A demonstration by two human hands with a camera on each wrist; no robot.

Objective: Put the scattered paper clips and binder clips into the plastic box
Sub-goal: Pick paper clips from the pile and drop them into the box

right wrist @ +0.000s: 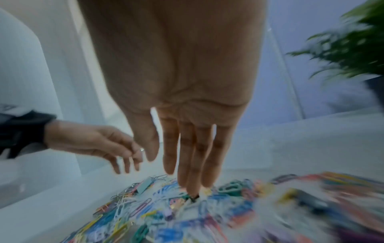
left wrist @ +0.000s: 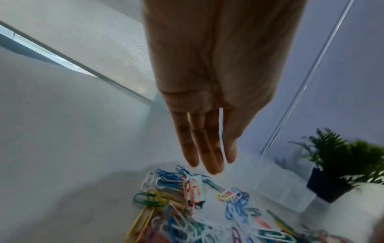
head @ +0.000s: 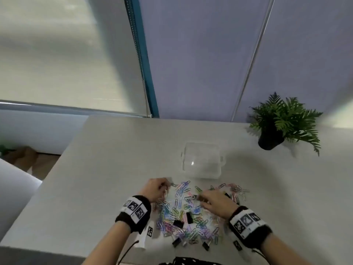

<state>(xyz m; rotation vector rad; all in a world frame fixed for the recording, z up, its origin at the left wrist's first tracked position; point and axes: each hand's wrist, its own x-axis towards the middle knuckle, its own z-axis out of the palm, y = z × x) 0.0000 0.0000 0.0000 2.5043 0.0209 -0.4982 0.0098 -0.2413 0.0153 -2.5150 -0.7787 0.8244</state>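
Two hands over paper clips; only head view shows plastic box.

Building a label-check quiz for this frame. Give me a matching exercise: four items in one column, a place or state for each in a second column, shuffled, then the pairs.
Column 1
1. plastic box
2. potted plant
3. paper clips
4. right hand

Column 2
A. scattered in a colourful heap on the table nearest the person
B. at the table's far right, by the wall
C. clear, standing just beyond the heap
D. fingers straight, reaching down into the heap

Pairs: 1-C, 2-B, 3-A, 4-D
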